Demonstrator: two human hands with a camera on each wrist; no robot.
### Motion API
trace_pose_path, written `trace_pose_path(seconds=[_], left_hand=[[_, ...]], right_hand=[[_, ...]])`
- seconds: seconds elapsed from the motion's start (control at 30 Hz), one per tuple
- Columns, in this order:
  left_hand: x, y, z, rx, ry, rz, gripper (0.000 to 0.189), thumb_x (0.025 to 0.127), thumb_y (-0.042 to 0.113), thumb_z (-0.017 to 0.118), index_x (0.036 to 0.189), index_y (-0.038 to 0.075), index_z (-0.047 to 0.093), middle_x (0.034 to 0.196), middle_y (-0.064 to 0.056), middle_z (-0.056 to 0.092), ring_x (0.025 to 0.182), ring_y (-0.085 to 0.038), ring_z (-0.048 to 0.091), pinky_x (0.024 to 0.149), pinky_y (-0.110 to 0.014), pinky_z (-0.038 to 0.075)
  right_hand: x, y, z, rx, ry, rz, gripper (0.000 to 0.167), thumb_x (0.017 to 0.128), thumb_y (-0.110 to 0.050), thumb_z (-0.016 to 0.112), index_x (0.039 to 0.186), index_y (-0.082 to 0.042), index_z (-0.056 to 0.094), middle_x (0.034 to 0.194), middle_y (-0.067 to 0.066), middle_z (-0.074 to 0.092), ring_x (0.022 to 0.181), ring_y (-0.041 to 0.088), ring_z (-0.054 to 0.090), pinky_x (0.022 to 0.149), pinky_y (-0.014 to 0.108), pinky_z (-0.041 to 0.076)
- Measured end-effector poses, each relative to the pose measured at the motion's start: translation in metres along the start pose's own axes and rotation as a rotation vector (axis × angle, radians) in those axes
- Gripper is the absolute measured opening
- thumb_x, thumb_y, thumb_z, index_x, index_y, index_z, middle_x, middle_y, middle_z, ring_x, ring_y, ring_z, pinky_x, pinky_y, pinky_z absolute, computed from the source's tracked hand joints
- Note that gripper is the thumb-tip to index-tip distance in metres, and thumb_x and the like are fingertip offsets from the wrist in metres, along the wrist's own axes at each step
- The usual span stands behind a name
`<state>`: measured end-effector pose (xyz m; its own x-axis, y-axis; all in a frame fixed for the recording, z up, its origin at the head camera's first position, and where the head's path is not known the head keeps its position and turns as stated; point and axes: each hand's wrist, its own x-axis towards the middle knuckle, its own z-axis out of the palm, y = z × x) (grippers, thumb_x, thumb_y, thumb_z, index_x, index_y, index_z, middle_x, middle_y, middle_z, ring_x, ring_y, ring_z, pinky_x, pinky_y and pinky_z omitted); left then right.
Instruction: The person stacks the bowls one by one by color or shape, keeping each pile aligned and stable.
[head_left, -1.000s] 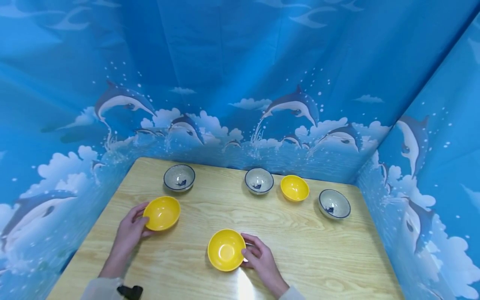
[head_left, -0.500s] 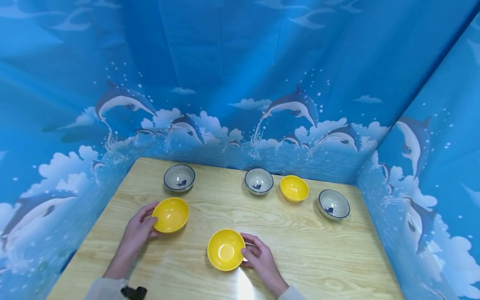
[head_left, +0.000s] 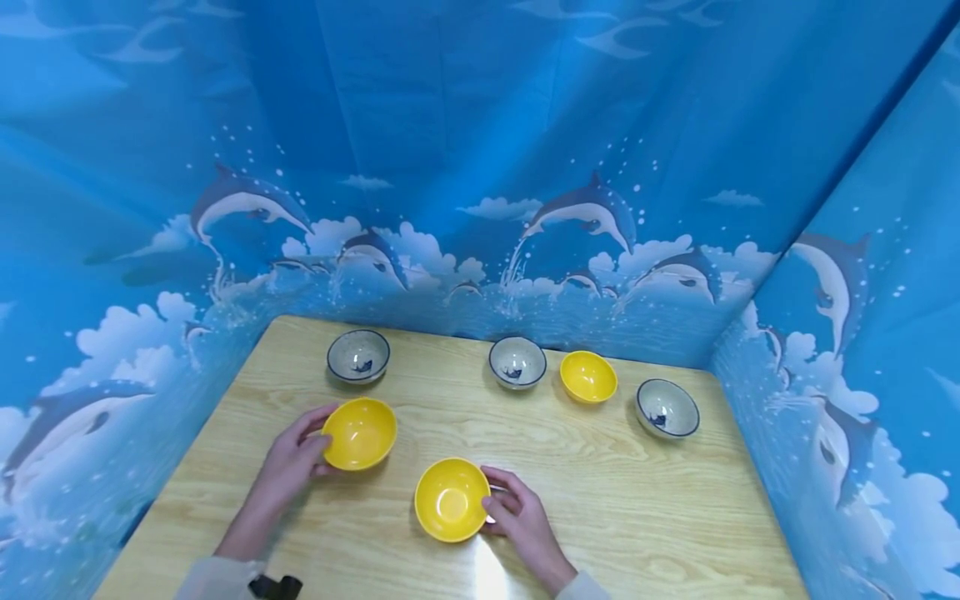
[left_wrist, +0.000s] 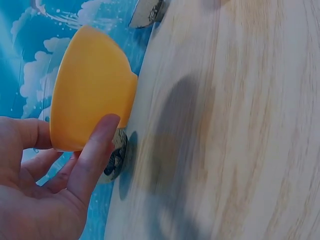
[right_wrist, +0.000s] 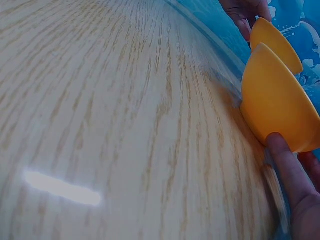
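My left hand (head_left: 292, 457) pinches the left rim of a yellow bowl (head_left: 360, 433), thumb on one side and fingers on the other. In the left wrist view that bowl (left_wrist: 90, 85) hangs above the table, its shadow falling apart from it. A second yellow bowl (head_left: 452, 500) stands upright near the front middle. Its right side is gripped by my right hand (head_left: 521, 521), with the thumb at the rim. From the right wrist, this bowl (right_wrist: 275, 95) sits low at the tabletop, and the left hand's bowl (right_wrist: 277, 45) shows behind it.
Along the back of the wooden table (head_left: 637, 517) stand a grey patterned bowl (head_left: 358, 357) at left, another grey bowl (head_left: 517, 363) in the middle, a yellow bowl (head_left: 588, 377), and a third grey bowl (head_left: 667, 408) at right. A blue dolphin curtain (head_left: 465, 167) hangs behind.
My left hand has carried its yellow bowl to the right and slightly nearer, closing in on the other yellow bowl. The right hand and its bowl have stayed in place.
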<state>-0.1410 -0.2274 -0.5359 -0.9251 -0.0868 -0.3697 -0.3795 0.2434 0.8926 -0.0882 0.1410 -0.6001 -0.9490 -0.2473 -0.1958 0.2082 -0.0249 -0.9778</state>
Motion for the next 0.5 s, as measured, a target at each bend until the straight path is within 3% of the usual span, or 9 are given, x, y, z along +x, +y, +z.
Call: trace_pose_path(seconds=[0.5], left_hand=[[-0.009,0.012,0.018,0.049,-0.069,0.051,0.058,0.110,0.014,0.053,0.167,0.018,0.042,0.168,-0.021,0.043,0.130,-0.034,0.064,0.085,-0.034,0.067]], right_hand=[[0.001,0.000,0.001,-0.005,0.009,0.004,0.056,0.106,-0.015,0.071,0.157,0.000,0.052,0.156,0.029,0.054,0.117,0.016,0.072,0.090,0.037,0.069]])
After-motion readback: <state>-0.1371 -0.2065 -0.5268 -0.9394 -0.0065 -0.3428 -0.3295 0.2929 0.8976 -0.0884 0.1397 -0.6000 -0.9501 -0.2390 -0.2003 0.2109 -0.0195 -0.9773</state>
